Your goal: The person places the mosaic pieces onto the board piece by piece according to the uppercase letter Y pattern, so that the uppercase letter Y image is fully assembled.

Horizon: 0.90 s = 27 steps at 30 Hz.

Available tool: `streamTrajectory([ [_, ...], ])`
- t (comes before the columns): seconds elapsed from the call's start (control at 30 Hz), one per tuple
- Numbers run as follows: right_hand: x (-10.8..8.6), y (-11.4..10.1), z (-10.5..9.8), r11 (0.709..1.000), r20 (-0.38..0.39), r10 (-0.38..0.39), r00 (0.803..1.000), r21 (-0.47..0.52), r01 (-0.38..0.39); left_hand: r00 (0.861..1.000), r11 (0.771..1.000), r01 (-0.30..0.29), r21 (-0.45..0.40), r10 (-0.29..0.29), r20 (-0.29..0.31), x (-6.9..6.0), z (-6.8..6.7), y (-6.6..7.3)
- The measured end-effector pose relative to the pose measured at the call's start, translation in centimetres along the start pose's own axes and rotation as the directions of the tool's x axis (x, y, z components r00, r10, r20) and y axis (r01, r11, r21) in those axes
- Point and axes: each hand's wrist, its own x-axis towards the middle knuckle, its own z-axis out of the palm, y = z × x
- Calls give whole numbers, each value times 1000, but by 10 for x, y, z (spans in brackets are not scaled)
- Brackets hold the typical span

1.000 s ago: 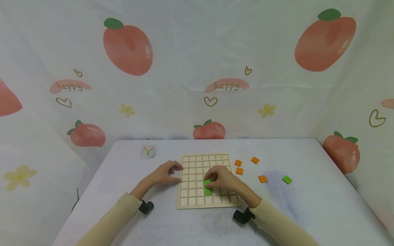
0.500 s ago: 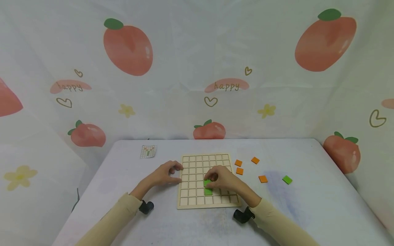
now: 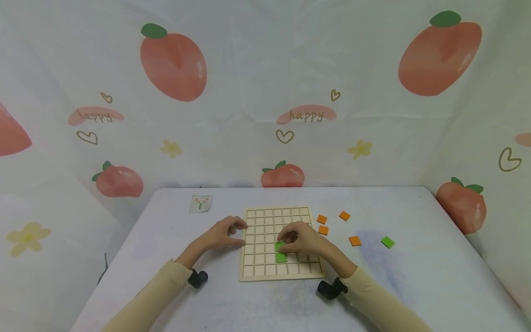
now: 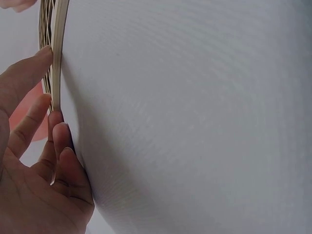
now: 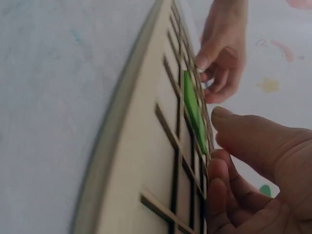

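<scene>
A pale wooden grid board (image 3: 282, 277) lies on the table, and two green square tiles (image 3: 281, 257) sit in adjoining cells of one column. My right hand (image 3: 306, 240) hovers over the upper green tile with loosely bent fingers. In the right wrist view its thumb (image 5: 243, 129) stands just off the green tiles (image 5: 194, 112), a gap showing between. The left hand (image 3: 221, 234) rests its fingertips against the board's left edge. From the left wrist, the thumb and fingers of that hand (image 4: 39, 180) touch the board's side (image 4: 57, 63) with some fingers bent.
Several orange square tiles (image 3: 354, 241) lie loose to the board's right, and a single green tile (image 3: 387, 242) is farther right. A small printed grid card (image 3: 201, 204) lies at the back left. Behind the table hangs a peach-patterned cloth (image 3: 232, 92).
My right hand and wrist have shifted slightly to the right, with the fingers coming away from the upper green tile. The left hand keeps its place at the board's edge.
</scene>
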Motion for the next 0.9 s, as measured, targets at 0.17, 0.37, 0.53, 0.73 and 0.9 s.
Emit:
streamTrajectory([
  [0.17, -6, 5, -10, 998, -16, -59, 998, 5, 59, 1000, 1000, 4, 1, -4, 2, 1, 0, 1],
  [0.37, -21, 5, -27, 999, -18, -22, 1000, 48, 22, 1000, 1000, 5, 6, -5, 4, 1, 0, 1],
  [0.53, -39, 12, -42, 1000, -57, 8, 998, 26, -6, 1000, 1000, 8, 10, -8, 1, 1, 0, 0],
  [0.73, -62, 21, -59, 1000, -106, 29, 994, 9, -28, 1000, 1000, 16, 11, -16, 1, 2, 1, 0],
  [0.9, -81, 24, -75, 999, -132, 33, 991, 19, -31, 999, 999, 33, 12, -33, -2, 1, 1, 2],
])
